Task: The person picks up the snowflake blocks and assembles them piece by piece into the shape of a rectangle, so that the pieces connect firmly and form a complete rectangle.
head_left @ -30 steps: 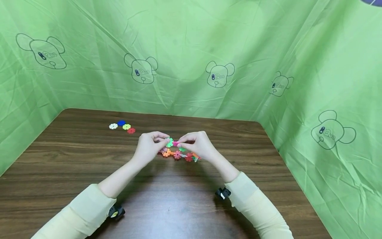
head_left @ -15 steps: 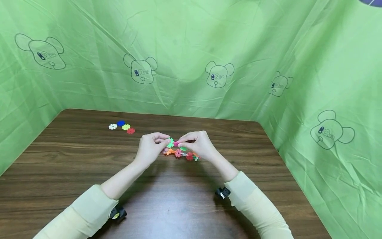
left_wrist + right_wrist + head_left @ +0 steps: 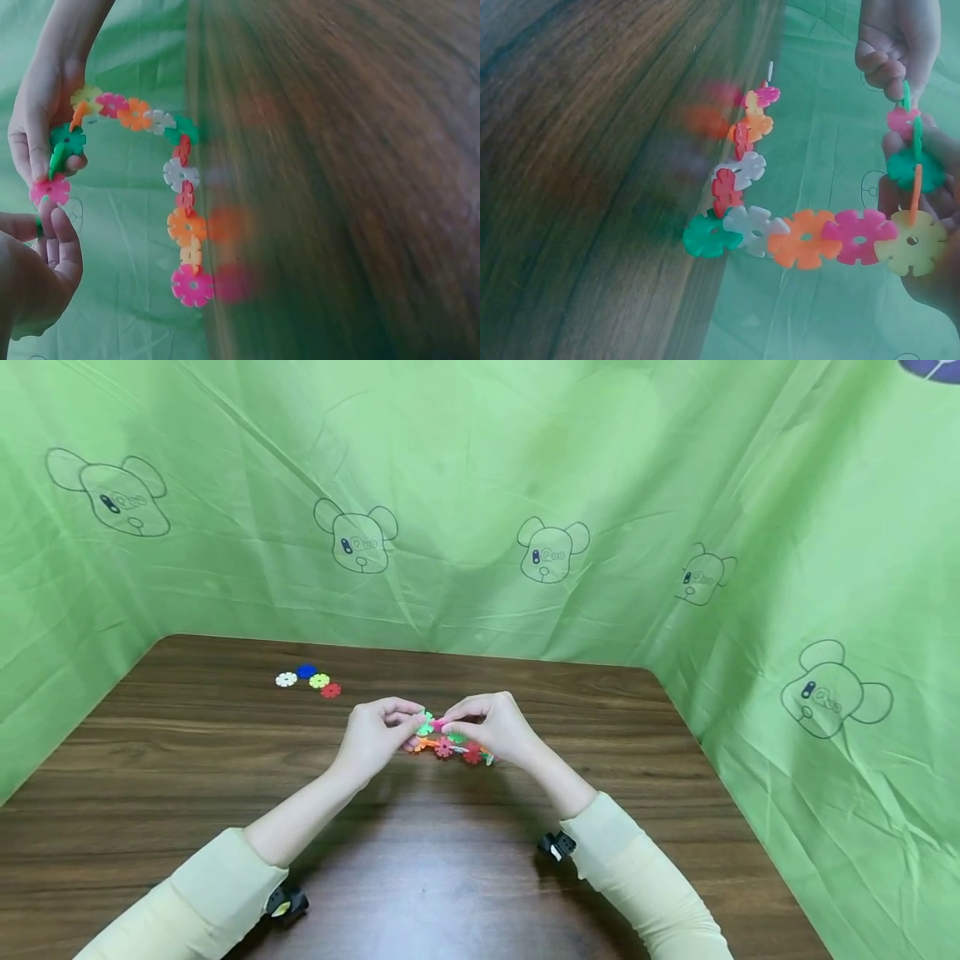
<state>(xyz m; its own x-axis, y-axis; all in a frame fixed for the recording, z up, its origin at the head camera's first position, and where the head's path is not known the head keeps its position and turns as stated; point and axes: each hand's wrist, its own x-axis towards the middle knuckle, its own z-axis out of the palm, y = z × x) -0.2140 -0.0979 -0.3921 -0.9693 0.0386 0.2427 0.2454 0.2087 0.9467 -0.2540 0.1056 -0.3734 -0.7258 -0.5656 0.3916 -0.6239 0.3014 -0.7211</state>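
Thumb and fingers of my left hand (image 3: 377, 732) pinch a green flower-shaped snowflake disc (image 3: 426, 724), seen face-on in the head view. Facing it, my right hand (image 3: 491, 727) pinches the chain end near a pink snowflake disc (image 3: 49, 192). The green and pink discs meet edge to edge between the fingertips. From the right hand, past a teal disc (image 3: 915, 171) and a yellow disc (image 3: 911, 241), a chain of interlocked discs curves down and along the tabletop. A pink disc (image 3: 193, 285) shows at its far end in the left wrist view.
Loose discs lie at the back left of the wooden table (image 3: 187, 735): a white one (image 3: 286, 679), a blue one (image 3: 306, 671), a yellow-green one (image 3: 319, 681) and a red one (image 3: 331, 691). Green cloth (image 3: 465, 593) with printed bear heads hangs around the table.
Both hands keep their pinch on the discs in almost the same place. The chain below them sways only slightly.
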